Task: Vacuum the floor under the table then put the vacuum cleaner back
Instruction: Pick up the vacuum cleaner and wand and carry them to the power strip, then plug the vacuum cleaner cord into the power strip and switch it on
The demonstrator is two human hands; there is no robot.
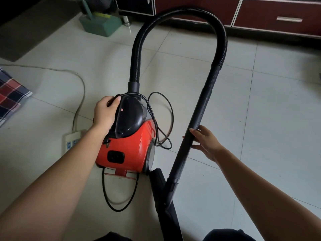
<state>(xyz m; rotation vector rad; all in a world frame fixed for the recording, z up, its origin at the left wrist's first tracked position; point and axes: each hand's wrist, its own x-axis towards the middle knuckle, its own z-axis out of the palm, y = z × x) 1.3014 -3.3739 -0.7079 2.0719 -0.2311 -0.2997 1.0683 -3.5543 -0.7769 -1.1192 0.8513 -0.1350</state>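
A red and black canister vacuum cleaner (pixel 132 150) sits on the tiled floor in the middle of the head view. Its black ribbed hose (pixel 180 13) arches up and over to a black wand (pixel 196 122), which slants down to the floor head (pixel 163 193). My left hand (pixel 105 113) grips the black handle on top of the canister, with the black power cord (pixel 166 119) under its fingers. My right hand (pixel 205 142) rests against the right side of the wand, fingers loosely spread around it. The cord's plug (pixel 107 143) dangles by the canister.
A white power strip (pixel 72 140) with a grey cable lies left of the vacuum. A plaid cloth (pixel 10 96) is at the far left, a grey mat (pixel 29 26) and a green base (pixel 100 23) behind. A dark red cabinet (pixel 260 13) runs along the back.
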